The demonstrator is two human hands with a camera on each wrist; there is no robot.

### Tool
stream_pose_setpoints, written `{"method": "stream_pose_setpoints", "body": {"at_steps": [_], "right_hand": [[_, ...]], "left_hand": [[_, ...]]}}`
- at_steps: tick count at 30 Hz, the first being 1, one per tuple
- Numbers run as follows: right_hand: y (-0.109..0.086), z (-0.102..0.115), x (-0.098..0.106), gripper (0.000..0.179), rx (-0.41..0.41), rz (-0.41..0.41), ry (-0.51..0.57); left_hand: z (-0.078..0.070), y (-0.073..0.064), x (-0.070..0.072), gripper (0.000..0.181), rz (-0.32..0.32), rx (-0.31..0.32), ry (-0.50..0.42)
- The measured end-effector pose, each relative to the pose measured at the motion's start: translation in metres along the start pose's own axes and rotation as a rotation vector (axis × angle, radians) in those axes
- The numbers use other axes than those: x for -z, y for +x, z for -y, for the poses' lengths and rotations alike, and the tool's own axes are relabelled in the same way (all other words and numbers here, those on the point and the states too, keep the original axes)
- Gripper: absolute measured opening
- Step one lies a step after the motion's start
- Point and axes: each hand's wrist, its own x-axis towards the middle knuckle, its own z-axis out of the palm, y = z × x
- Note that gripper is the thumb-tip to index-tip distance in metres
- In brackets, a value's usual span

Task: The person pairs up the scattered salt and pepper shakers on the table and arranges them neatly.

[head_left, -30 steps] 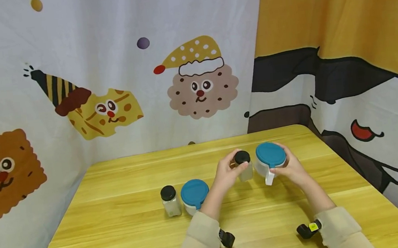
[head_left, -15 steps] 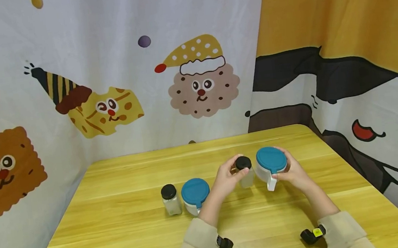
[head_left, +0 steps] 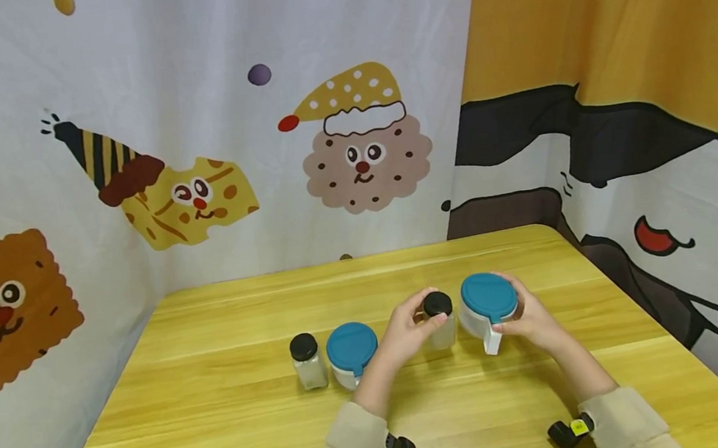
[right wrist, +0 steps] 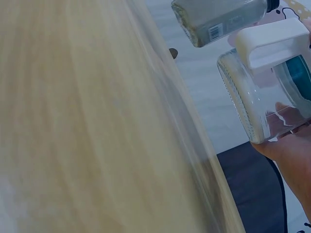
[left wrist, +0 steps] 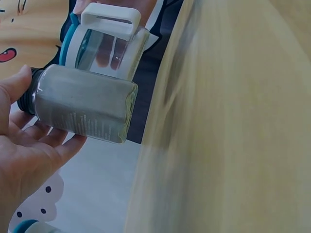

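Observation:
In the head view, my left hand (head_left: 405, 333) grips a small clear square jar (head_left: 441, 334) by its black lid, thumb on the near side. Its glass body fills the middle of the left wrist view, fingers under one side. My right hand (head_left: 532, 319) holds a round glass jar (right wrist: 243, 92) with a blue lid (head_left: 490, 295) and a white handle (head_left: 492, 342) that points toward me. The two held jars are side by side with a narrow gap, both upright close over the table. Fingers behind the round jar show through its glass.
Left of my hands on the wooden table (head_left: 225, 446) stand a second black-lidded jar (head_left: 310, 371) and a second blue-lidded jar (head_left: 351, 347), the latter partly behind my left wrist. A patterned curtain (head_left: 193, 51) hangs beyond the table's far edge.
Both hands have shifted down in the head view, bringing the two held jars nearer to me and keeping them side by side. The other two jars stay put.

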Motion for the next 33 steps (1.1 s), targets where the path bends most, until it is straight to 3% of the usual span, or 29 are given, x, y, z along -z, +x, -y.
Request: {"method": "stream_pose_setpoints", "body": {"at_steps": [12,19,25,33], "right_hand": [[-0.004,0.0,0.001,0.091,0.015,0.067,0.042],[-0.004,-0.002,-0.001,0.091,0.031,0.126,0.09],[-0.006,-0.003,-0.004,0.091,0.025,0.166,0.101],[-0.007,-0.004,-0.006,0.092,0.013,0.175,0.094]], "left_hand": [[0.003,-0.008,-0.001,0.042,0.016,0.015,-0.006],[-0.025,-0.019,0.003,0.041,0.037,0.026,-0.014],[0.003,-0.015,0.001,0.045,0.028,0.024,-0.003],[0.005,-0.019,0.002,0.046,0.03,0.019,0.018]]}}
